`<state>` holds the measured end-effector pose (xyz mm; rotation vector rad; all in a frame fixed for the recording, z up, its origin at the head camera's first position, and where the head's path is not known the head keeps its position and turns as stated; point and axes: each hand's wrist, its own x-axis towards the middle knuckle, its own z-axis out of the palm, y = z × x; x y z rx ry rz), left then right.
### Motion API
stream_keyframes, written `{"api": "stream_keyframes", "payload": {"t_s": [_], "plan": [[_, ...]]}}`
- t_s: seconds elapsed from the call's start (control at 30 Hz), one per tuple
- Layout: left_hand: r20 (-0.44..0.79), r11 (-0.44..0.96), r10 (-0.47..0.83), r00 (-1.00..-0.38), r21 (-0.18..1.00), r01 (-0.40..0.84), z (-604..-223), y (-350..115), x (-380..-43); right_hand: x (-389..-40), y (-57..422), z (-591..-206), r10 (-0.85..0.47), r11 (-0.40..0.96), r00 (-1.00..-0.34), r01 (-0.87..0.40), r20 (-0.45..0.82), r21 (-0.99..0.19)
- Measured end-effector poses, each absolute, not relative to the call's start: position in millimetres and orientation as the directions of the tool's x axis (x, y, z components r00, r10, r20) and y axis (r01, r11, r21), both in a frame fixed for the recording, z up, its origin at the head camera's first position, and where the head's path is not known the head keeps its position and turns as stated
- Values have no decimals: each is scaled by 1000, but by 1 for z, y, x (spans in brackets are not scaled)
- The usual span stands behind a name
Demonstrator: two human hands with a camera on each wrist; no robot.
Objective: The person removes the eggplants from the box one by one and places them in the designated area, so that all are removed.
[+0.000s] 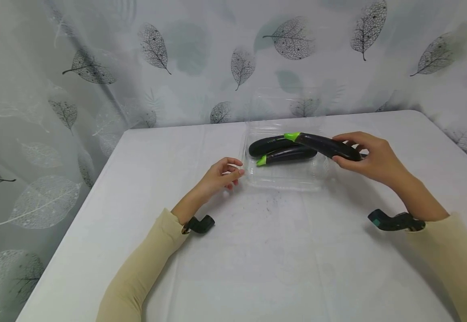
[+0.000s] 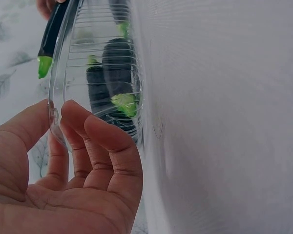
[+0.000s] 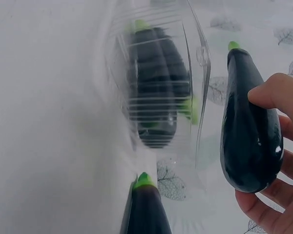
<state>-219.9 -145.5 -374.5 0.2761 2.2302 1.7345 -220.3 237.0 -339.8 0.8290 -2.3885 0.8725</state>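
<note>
My right hand (image 1: 372, 156) grips a dark purple eggplant (image 1: 326, 145) by its thick end. It is held tilted above the right side of a clear plastic container (image 1: 282, 181), green stem pointing left. Two more eggplants, one at the back (image 1: 263, 146) and one in front (image 1: 291, 154), lie inside the container. At its left side my left hand (image 1: 221, 175) pinches the rim between thumb and fingers, as the left wrist view shows. Another eggplant (image 3: 147, 212) appears at the bottom of the right wrist view, outside the container; my right hand mostly hides it in the head view.
The container's clear lid (image 1: 286, 103) stands raised at the back, near the far edge of the white-covered table (image 1: 257, 259). A leaf-patterned curtain (image 1: 193, 53) hangs behind and to the left. Each wrist carries a dark camera mount.
</note>
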Motion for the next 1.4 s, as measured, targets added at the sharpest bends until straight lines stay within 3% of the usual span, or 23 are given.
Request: {"api": "stream_keyframes", "payload": {"t_s": [0.9,1.4], "plan": [[-139,258,339,-930,965,-51,-373,-148,-221,-202,285,-352,-215,729,-852,-465,477,-502],[-144,261,340,-929,964,-54,-374,-148,-222,-191,309,-365,-205,723,-850,-466,486,-509]]}}
